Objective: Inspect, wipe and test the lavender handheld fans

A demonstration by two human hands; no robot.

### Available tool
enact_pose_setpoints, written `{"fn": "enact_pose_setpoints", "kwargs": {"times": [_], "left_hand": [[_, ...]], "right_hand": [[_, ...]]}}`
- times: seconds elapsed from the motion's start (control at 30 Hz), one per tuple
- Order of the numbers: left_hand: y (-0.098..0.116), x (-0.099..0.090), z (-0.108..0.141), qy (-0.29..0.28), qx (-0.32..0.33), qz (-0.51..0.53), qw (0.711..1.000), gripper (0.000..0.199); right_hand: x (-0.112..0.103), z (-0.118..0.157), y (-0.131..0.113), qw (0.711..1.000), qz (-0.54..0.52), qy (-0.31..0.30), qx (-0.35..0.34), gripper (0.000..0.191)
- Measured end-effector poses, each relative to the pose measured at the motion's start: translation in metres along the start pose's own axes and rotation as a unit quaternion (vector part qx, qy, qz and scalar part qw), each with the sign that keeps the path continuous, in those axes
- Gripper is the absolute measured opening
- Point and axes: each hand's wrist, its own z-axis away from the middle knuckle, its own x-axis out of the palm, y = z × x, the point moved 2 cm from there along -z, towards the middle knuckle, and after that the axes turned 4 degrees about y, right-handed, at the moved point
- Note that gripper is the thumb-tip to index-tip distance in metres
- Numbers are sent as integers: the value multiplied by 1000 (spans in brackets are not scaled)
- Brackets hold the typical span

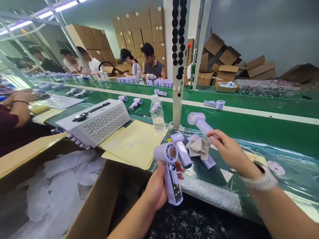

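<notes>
My left hand is closed around the handle of a lilac handheld fan, held upright in front of me. Its handle front is uncovered and shows a circuit board. In my right hand, a second lilac fan is gripped by the lower end of its handle, its head pointing up and left. Between the hands, another lilac fan lies on the green bench mat. Beside it a crumpled grey-beige cloth or paper partly covers a further lilac piece.
A plastic bottle stands by a metal post. At left are yellow paper, a white vented box and a carton of white bags. Several fans lie on the green conveyor. Other people sit across and at left.
</notes>
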Motion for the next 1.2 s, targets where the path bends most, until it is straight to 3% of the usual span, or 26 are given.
{"fn": "enact_pose_setpoints", "kwargs": {"times": [0.07, 0.13, 0.23, 0.3, 0.37, 0.4, 0.47, 0.6, 0.7, 0.8, 0.93, 1.0, 1.1, 1.17, 1.2], "left_hand": [[-6, 19, -13, -43, 7, 29, 999, 70], [-15, 30, -22, -68, 0, 52, 996, 73], [-25, 30, -24, -67, -25, 50, 996, 72], [-26, 24, -20, -62, -26, 49, 997, 70], [-23, 19, -13, -73, -7, 58, 996, 64], [-20, 17, -9, -83, 3, 62, 995, 62], [-15, 16, -1, -99, 14, 58, 993, 61], [-5, 16, 9, -85, 32, 34, 995, 64], [1, 14, 12, -72, 48, 29, 996, 68], [2, 14, 13, -83, 43, 26, 995, 74], [-1, 18, 10, -111, 48, 26, 992, 72], [-3, 23, 7, -125, 58, 28, 990, 70], [-4, 30, 2, -133, 59, 26, 989, 70], [-3, 36, -1, -133, 54, 21, 989, 73], [-3, 40, -3, -130, 59, 18, 990, 74]], "right_hand": [[2, 55, -17, 994, -52, 21, -92, 30], [10, 96, -32, 988, -49, 40, -140, 30], [18, 121, -30, 984, -29, -11, -173, 38], [12, 117, -3, 991, -5, -31, -129, 49], [3, 106, 38, 996, 82, 17, -43, 53], [1, 100, 56, 986, 151, 58, -45, 46], [6, 91, 80, 973, 208, 58, -79, 33], [29, 96, 76, 974, 181, 27, -136, 30], [30, 102, 72, 981, 142, 37, -124, 30], [17, 99, 97, 975, 172, 75, -118, 34], [5, 95, 129, 975, 187, 56, -110, 27], [0, 100, 120, 981, 162, 68, -77, 26], [-4, 116, 76, 996, 51, 70, -29, 27], [-3, 128, 39, 997, -73, 34, -7, 26], [0, 133, 20, 991, -136, -16, -3, 25]]}}
